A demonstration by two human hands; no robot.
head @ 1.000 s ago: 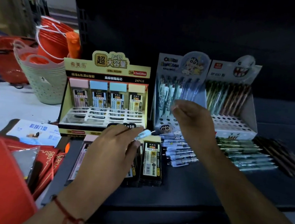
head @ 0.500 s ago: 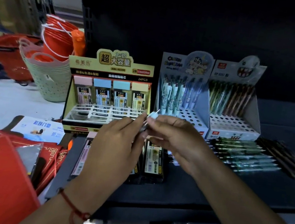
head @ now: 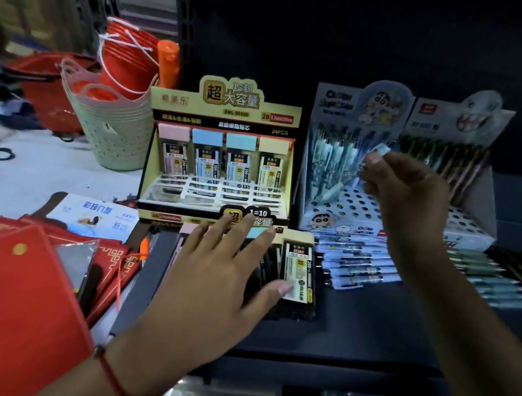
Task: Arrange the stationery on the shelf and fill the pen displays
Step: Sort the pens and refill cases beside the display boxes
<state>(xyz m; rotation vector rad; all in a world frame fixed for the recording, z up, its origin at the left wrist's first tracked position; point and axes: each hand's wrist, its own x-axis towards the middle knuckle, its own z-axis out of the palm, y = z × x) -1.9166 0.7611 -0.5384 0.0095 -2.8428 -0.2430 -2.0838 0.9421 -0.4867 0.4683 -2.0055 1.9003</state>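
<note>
Head view. At right of centre our right hand (head: 410,198) is raised in front of the cartoon pen display (head: 335,208), its fingers (head: 373,161) pinched narrowly on a pale blue pen (head: 381,151) held cap-up. We judge it is held that way so the tip can drop into one of the round holes of the display's perforated white tray, where a row of like pens already stands at the back. Just right of it stands a second pen display (head: 470,224), a folded card box with a toothy face on its header and darker green and brown pens.

Below centre, our left hand (head: 218,279) lies spread wide and flat, holding nothing, over the loose lead cases (head: 298,270) lying on the dark shelf (head: 368,330); one flat, glossy, rectangular case shows beside the thumb. We think the hand is steadying or reaching for them. Behind stands the yellow lead display (head: 221,158) with pastel-capped cases upright in slots.

More slim loose pens (head: 357,265) lie side by side on the shelf at right, ready to be loaded. At lower left are red envelopes (head: 6,279); at upper left, stacked perforated plastic baskets (head: 118,130).
</note>
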